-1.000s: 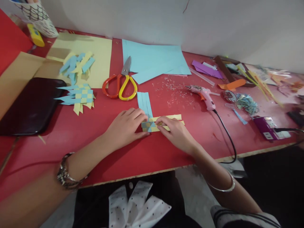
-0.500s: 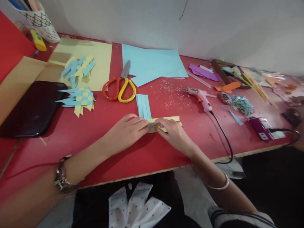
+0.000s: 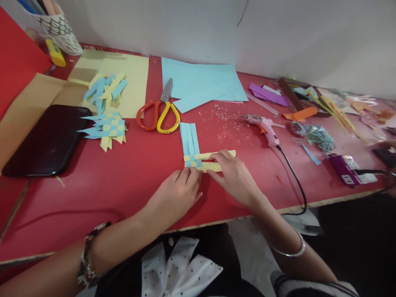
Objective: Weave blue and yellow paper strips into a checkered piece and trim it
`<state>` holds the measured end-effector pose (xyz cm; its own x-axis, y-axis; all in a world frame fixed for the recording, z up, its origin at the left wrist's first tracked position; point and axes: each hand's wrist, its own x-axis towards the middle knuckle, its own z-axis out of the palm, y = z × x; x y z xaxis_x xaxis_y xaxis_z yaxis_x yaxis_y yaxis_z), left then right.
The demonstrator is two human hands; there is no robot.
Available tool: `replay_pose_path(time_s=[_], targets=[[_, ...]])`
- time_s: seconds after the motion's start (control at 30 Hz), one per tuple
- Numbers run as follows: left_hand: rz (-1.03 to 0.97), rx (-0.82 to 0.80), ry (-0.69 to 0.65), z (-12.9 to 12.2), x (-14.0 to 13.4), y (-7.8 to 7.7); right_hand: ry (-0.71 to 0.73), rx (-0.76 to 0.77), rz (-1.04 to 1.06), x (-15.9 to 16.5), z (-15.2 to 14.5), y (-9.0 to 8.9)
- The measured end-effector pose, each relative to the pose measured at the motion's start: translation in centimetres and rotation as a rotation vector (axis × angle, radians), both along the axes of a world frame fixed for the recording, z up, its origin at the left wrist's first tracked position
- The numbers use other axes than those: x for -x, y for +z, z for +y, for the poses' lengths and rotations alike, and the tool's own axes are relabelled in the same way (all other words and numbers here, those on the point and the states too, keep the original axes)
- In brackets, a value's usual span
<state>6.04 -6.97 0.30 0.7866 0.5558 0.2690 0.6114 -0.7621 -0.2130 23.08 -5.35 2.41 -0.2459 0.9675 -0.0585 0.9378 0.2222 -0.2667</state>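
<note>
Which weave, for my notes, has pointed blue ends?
The weave left of the scissors; the other weave, by the left hand, has square blue ends.

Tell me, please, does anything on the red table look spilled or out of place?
Yes: thin, pale scraps lie loose on the table, beside the glue gun and in front of the blue paper. They look odd because they are scattered, not gathered. The blue strips show no clear damage.
</note>
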Motion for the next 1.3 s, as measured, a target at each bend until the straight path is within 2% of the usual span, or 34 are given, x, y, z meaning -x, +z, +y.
replay_pose_path(time_s=[0.1,0.3,0.47,0.67,0.8,0.9,1.0,1.13,1.3], targets=[[-0.013,-0.009,0.0,0.1,0.2,-0.1,-0.018,0.076,0.011,0.2,0.4,0.4],[-0.017,0.017,0.024,0.1,0.0,0.1,-0.047,0.126,-0.012,0.5,1.6,1.4],[0.001,0.068,0.049,0.1,0.0,0.2,0.001,0.238,0.088,-0.1,2.8,1.7],[0.009,0.078,0.045,0.1,0.2,0.0,0.132,0.153,0.131,-1.0,3.7,1.3],[0.02,0.096,0.051,0.0,0.2,0.1,0.118,0.227,0.182,-1.1,3.7,1.5],[0.009,0.1,0.056,0.0,0.1,0.2,0.066,0.247,0.138,-0.8,3.2,1.9],[-0.012,0.094,0.059,0.0,0.1,0.2,0.004,0.207,-0.022,-0.2,2.2,2.0],[-0.027,0.107,0.059,0.0,0.1,0.2,-0.044,0.047,-0.209,0.6,0.4,1.3],[-0.043,0.127,0.06,0.0,0.0,0.1,-0.133,-0.062,-0.194,1.0,-0.8,0.3]])
